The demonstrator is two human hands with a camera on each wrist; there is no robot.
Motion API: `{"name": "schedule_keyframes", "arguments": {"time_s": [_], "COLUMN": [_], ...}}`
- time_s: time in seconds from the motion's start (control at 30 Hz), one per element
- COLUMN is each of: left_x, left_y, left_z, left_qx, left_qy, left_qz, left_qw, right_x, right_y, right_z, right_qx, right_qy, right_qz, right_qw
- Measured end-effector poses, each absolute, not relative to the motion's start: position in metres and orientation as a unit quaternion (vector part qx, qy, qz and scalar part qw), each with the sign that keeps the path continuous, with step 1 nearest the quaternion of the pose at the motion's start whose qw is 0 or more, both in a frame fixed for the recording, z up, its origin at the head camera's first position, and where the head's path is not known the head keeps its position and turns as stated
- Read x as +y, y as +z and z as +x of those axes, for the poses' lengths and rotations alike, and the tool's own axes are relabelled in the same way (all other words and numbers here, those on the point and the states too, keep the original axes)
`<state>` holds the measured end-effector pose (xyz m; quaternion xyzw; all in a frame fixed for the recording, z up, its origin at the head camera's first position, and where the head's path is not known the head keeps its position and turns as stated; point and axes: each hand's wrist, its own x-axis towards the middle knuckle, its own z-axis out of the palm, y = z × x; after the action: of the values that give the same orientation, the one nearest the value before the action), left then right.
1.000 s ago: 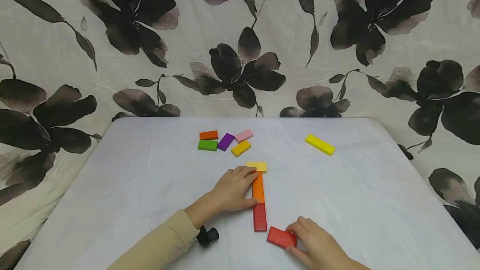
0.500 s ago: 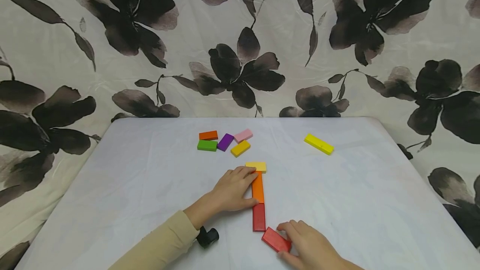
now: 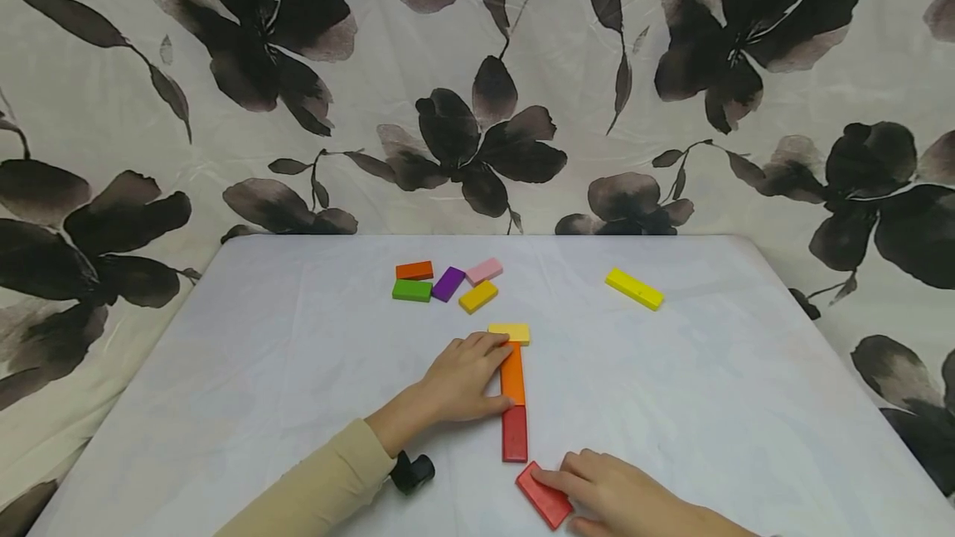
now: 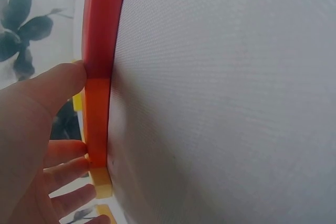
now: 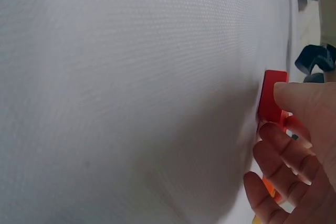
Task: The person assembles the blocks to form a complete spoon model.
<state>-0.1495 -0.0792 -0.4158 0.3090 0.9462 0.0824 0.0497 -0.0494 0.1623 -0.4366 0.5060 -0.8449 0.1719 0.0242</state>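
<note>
Red, orange and pale yellow blocks lie flat on the white table, the first two end to end and the yellow crosswise at the far end. My left hand rests along their left side. Its thumb touches near the joint of red and orange; in the left wrist view the fingers reach along the orange block. Just nearer, a second red block lies slanted, apart from the row. My right hand holds it between forefinger and thumb; the right wrist view shows the thumb against this red block.
Farther back lie an orange-red block, a green block, a purple block, a pink block and a deep yellow block. A long yellow block lies at the back right. Floral cloth hangs behind.
The loose red block has shifted left and nearer, turning clockwise to a steeper slant. My right forefinger has moved onto its far end. My left hand and the row have stayed put.
</note>
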Motion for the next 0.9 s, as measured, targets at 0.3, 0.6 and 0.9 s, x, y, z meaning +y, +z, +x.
{"name": "schedule_keyframes", "arguments": {"time_s": [0.3,0.6,0.9], "left_x": [-0.080,-0.080,-0.081], "left_y": [-0.415,-0.416,-0.417], "left_z": [-0.149,-0.149,-0.149], "left_qx": [0.946,0.945,0.945], "left_qy": [0.078,0.084,0.089], "left_qz": [0.311,0.311,0.311], "left_qw": [0.047,0.051,0.052], "right_x": [0.150,0.139,0.133], "right_y": [-0.437,-0.439,-0.441], "right_z": [-0.050,-0.052,-0.051], "right_qx": [-0.845,-0.832,-0.845], "right_qy": [0.159,0.137,0.121], "right_qz": [0.510,0.531,0.516], "right_qw": [0.023,0.084,0.071]}}
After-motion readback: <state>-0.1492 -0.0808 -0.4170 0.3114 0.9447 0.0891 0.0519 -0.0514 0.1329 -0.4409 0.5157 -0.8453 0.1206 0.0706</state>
